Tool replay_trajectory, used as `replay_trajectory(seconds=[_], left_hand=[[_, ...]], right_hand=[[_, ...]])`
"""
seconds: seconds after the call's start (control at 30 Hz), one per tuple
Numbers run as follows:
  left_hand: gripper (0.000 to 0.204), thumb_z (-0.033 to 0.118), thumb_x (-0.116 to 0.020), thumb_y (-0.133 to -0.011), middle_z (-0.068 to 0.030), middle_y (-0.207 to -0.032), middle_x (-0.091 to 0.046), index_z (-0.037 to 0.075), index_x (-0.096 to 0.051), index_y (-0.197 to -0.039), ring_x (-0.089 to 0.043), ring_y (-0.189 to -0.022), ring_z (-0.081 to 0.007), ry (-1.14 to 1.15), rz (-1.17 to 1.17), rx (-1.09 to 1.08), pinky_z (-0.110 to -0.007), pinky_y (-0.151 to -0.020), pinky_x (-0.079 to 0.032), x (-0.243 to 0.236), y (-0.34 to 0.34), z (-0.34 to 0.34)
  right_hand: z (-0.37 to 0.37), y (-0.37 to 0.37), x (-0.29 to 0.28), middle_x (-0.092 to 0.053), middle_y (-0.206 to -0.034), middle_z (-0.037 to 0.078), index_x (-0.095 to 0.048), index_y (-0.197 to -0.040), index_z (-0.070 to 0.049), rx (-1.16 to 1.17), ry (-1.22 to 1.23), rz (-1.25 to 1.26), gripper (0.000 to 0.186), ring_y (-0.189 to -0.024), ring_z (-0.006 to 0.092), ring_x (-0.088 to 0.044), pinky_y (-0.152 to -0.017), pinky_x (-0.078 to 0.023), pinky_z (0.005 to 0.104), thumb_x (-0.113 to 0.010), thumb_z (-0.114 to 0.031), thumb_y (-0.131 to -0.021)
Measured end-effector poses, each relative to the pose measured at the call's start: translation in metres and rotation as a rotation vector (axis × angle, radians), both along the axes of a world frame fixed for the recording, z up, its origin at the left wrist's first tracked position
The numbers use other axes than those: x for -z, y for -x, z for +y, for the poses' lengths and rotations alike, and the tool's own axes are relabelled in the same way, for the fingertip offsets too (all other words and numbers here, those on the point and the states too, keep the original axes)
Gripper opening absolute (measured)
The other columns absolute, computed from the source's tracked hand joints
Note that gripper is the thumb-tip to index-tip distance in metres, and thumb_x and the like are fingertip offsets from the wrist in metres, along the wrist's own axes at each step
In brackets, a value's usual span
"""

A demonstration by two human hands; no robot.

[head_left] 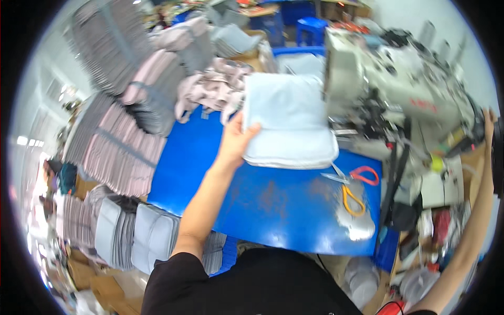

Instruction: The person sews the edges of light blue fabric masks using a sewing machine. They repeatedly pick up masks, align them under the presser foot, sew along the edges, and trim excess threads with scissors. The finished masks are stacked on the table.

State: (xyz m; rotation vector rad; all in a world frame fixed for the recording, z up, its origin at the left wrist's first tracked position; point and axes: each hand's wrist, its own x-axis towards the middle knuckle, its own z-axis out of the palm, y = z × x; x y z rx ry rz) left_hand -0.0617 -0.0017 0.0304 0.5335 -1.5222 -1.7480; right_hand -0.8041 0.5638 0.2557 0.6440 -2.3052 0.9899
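Left grip (233, 143) pinches pale fabric (289, 115) at left edge; right grip (489, 119) I cannot tell.

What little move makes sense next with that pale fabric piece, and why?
Perhaps the left hand should nudge the pale fabric piece rightward: it grips the piece's left edge, the opposite edge is near the sewing machine, and the right hand is up at the machine's far end.

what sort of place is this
Most likely a sewing workshop: a large sewing machine stands at the blue table, scissors lie on it, and strapped bundles of matching fabric pieces are piled on the left.
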Motion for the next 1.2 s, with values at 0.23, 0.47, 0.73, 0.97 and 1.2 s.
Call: replay_trajectory(seconds=[0.23, 0.47, 0.73, 0.97, 1.2], left_hand=[[0.062, 0.011, -0.076, -0.096, -0.0133, -0.133, -0.068, 0.0, -0.049, -0.151, -0.068, -0.116, -0.0193, -0.07, -0.007, -0.03, -0.036, -0.099, -0.057, -0.012, -0.045, 0.007], [0.058, 0.007, -0.072, -0.098, -0.0133, -0.135, -0.066, -0.001, -0.048, -0.15, -0.066, -0.12, -0.0202, -0.221, -0.065, -0.173, -0.036, -0.1, -0.055, 0.064, -0.098, 0.006], [0.059, 0.006, -0.069, -0.1, -0.0132, -0.139, -0.065, -0.001, -0.045, -0.153, -0.064, -0.124, -0.0197, -0.221, -0.098, -0.296, -0.035, -0.103, -0.053, 0.096, -0.162, 0.027], [0.062, 0.008, -0.07, -0.099, -0.0134, -0.14, -0.065, -0.001, -0.044, -0.154, -0.064, -0.124, -0.0189, -0.211, -0.13, -0.248, -0.034, -0.104, -0.052, 0.098, -0.143, 0.022], [0.056, 0.005, -0.07, -0.097, -0.0104, -0.135, -0.067, -0.002, -0.051, -0.149, -0.063, -0.122, -0.017, -0.075, -0.18, -0.248, -0.034, -0.105, -0.05, 0.102, -0.133, 0.024]], right_hand=[[-0.068, -0.048, 0.118, -0.056, -0.152, 0.015, -0.052, -0.151, 0.003, -0.37, 0.63, -0.376, 0.062, -0.136, 0.0226, -0.055, -0.116, -0.039, 0.034, -0.055, -0.042, -0.108], [-0.043, -0.052, 0.113, -0.054, -0.154, 0.012, -0.052, -0.152, 0.001, -0.424, 0.758, -0.393, 0.057, -0.137, 0.0221, -0.054, -0.117, -0.038, 0.0344, -0.053, -0.038, -0.11], [-0.118, -0.333, 0.197, -0.056, -0.152, 0.019, -0.051, -0.148, 0.008, 0.055, 0.397, 0.057, 0.053, -0.137, 0.0284, -0.056, -0.116, -0.041, 0.039, -0.055, -0.029, -0.11], [-0.234, -0.546, 0.246, -0.055, -0.138, 0.021, -0.055, -0.145, -0.005, -0.708, -0.611, -0.208, 0.081, -0.127, 0.04, -0.055, -0.109, -0.047, 0.0457, -0.084, -0.013, -0.071], [-0.224, -0.526, 0.24, -0.061, -0.12, 0.017, -0.059, -0.142, -0.006, -0.76, -0.676, -0.331, 0.082, -0.11, 0.0373, -0.064, -0.094, -0.054, 0.0433, -0.092, -0.016, -0.068]])
